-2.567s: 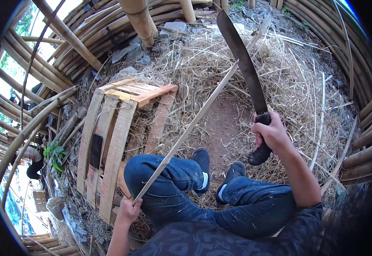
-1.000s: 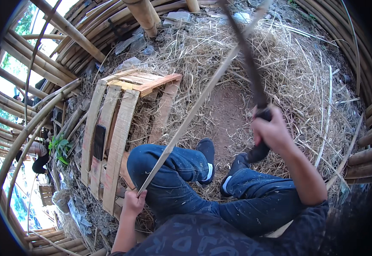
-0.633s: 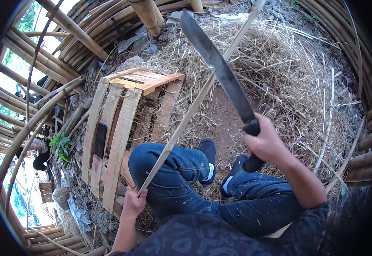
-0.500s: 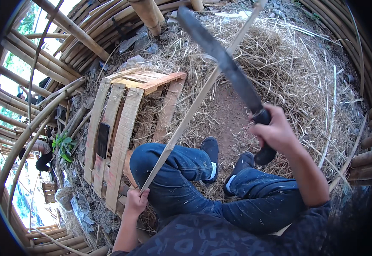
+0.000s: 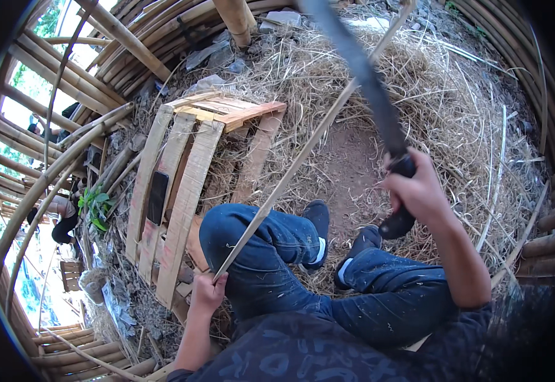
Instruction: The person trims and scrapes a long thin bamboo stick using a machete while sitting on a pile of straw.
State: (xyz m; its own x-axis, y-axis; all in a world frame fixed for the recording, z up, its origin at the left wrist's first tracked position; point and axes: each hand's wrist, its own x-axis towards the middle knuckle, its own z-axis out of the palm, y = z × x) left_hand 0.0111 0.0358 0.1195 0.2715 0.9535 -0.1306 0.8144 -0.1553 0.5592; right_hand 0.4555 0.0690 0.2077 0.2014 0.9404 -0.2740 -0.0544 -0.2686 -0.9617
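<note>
A wooden pallet (image 5: 182, 191) lies just left of the left hand, on straw-covered ground (image 5: 468, 121). A long bamboo strip (image 5: 303, 153) runs up and away from the left hand (image 5: 206, 294), which grips its near end above the bent knee. The right hand (image 5: 417, 191) is clenched around the dark handle of a machete (image 5: 360, 70), its blurred blade raised and crossing over the strip's far part.

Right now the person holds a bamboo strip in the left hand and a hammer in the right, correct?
Not quite: the head view shows the right hand gripping a long machete, not a hammer. The left hand does hold the bamboo strip.
</note>
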